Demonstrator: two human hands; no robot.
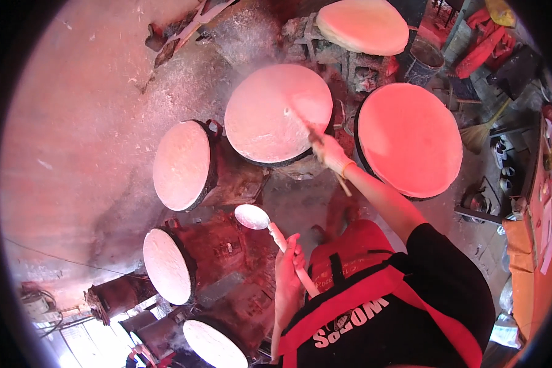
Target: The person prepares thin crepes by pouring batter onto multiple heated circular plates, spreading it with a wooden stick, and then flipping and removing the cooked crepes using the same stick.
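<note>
My left hand (290,260), at the lower middle, is closed around the wooden handle of a ladle (252,216) with a pale round bowl. My right hand (326,149), in a light work glove, grips a thin stick (299,115); its far part lies over the middle round pale surface (267,101), and its near end shows below the hand. The contact between stick and surface is blurred. That surface has a dark rim and stands in faint steam. Right of my right hand is another large round pale surface (409,138) with a dark rim.
More dark-rimmed round pale tops stand at left (182,165), (167,267) and lower left (215,345). A pale disc (362,27) rests on blocks at the top. A bucket (425,57), a broom (478,137) and a table edge (531,184) are at right. Part of another person (140,352) shows at lower left.
</note>
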